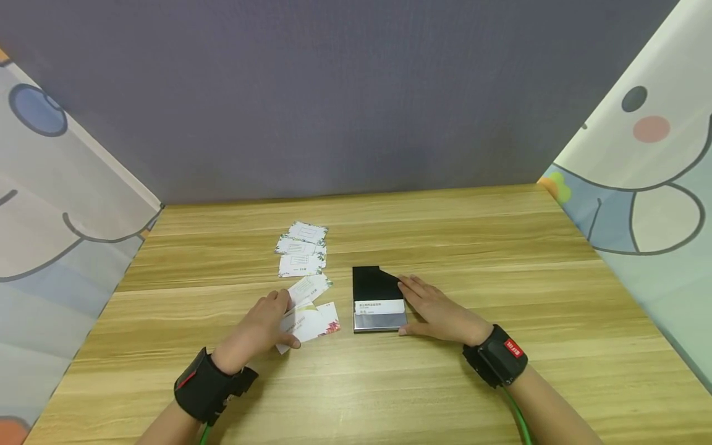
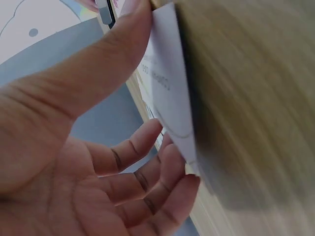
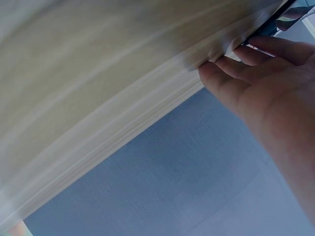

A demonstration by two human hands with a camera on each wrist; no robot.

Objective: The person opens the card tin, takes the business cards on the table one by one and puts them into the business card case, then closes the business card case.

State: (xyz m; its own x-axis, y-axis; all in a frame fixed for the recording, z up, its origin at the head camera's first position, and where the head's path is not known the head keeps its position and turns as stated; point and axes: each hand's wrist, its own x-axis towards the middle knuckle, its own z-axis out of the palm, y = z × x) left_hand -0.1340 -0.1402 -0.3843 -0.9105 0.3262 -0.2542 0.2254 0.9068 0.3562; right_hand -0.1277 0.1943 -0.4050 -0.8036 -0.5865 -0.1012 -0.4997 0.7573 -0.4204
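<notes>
White business cards with printed text lie loosely left of the middle. My left hand (image 1: pixel 264 324) pinches the nearest card (image 1: pixel 308 322), one with a red floral corner, between thumb and fingertips; in the left wrist view this card (image 2: pixel 170 78) stands tilted, one edge above the wood. Another card (image 1: pixel 309 289) with leafy print lies partly under it. To the right, an unfolded business card holder (image 1: pixel 372 283) has a black flap and a silver pocket, with a white card (image 1: pixel 380 307) in it. My right hand (image 1: pixel 436 312) rests at the holder's right side, fingers mostly straight, fingertips at its edge.
Farther back, several overlapping cards (image 1: pixel 300 264) with leafy borders form a column on the wooden table (image 1: pixel 473 247). A grey panel (image 1: pixel 356 99) stands along the table's back edge, with cartoon-printed sheets (image 1: pixel 639 179) at both sides.
</notes>
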